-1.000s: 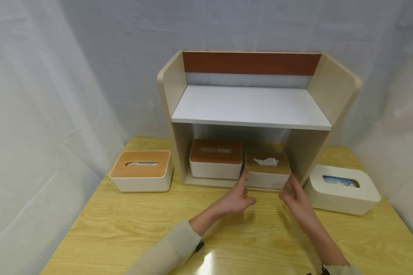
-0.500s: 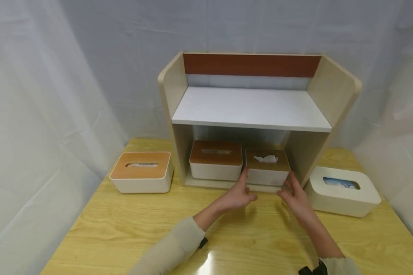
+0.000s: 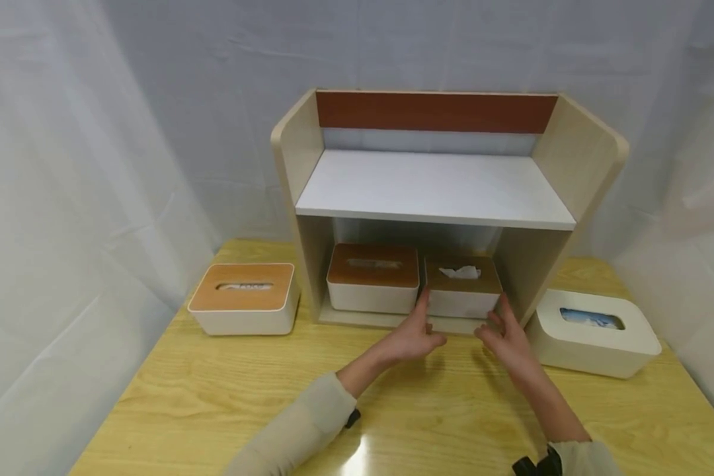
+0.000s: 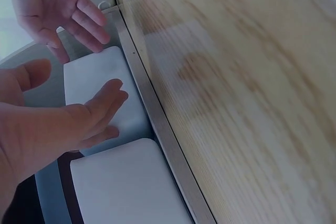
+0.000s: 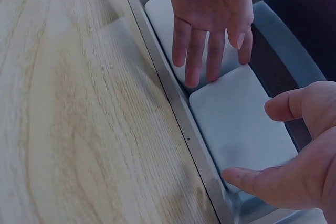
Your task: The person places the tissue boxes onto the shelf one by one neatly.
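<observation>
The tissue box (image 3: 461,304) that I attend to stands upright on the bottom board (image 3: 357,318) of the shelf (image 3: 577,152), in its right part. It has a brown lid, and a white tissue (image 3: 461,272) comes out of the slot.

I see the left hand (image 3: 413,340) at the near left corner of this box. Its fingers are straight and loose, and they touch the box without grasping it. The right hand (image 3: 512,344) is at the near right corner, between the box and the right wall of the shelf. Its index finger reaches out straight against the box and its thumb stands apart, so I consider this hand also released.

Just beside, to the left on the same board, is the dark-lidded box (image 3: 373,297). Above both boxes runs the white board (image 3: 434,185), and higher, at the far side, a red-brown panel (image 3: 434,111).

Outside the shelf, the orange-lidded box (image 3: 244,320) stands on the surface (image 3: 214,396) at the left, and the cream box (image 3: 595,357) at the right, near the right hand. Pale sleeves (image 3: 297,423) cover the forearms. Behind everything hangs white cloth (image 3: 440,46).
</observation>
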`<state>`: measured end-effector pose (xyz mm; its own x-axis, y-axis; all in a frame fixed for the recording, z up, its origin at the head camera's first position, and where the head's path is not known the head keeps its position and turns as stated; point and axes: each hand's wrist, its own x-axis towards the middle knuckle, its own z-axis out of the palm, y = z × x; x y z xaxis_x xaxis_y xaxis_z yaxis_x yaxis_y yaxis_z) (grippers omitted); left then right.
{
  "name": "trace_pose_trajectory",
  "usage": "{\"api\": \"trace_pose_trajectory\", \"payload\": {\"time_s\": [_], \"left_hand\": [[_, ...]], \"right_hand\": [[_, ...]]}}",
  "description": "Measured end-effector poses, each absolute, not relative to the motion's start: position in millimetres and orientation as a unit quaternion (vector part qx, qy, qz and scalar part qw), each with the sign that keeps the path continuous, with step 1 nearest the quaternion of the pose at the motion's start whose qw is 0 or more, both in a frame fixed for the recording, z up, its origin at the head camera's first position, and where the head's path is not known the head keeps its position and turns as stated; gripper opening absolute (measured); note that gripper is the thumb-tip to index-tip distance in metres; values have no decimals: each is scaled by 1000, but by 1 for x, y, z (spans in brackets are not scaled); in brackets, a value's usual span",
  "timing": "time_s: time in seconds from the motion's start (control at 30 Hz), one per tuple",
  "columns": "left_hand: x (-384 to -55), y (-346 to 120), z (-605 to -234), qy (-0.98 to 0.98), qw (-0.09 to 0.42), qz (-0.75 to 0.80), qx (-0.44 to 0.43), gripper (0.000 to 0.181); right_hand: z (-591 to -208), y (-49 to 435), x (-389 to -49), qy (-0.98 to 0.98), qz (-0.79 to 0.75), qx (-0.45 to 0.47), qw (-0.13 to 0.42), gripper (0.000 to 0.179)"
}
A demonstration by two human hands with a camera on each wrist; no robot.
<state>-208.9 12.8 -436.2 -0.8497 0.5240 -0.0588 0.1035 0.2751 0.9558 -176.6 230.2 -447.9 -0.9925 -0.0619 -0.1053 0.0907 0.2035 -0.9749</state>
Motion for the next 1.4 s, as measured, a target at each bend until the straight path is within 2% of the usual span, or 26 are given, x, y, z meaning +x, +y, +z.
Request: {"api": "trace_pose_trajectory", "payload": {"time_s": [0.3,0.53,0.93,1.4], "left_hand": [[-201,11,-440,783,177,561,203,101],[-188,2,-433,784,190,543,233,100],[-160,-41,-411,790,191,538,224,96],[-128,-121,-384,836,104,498,204,92]], "right_hand": [[-444,221,-171,796,-601,20,62,90],[-436,211,-164,807,-589,12,47,89],[-424,176,-154,805,-589,-55,42,84],[-416,117,-139,783,-605,-114,82,86]]}}
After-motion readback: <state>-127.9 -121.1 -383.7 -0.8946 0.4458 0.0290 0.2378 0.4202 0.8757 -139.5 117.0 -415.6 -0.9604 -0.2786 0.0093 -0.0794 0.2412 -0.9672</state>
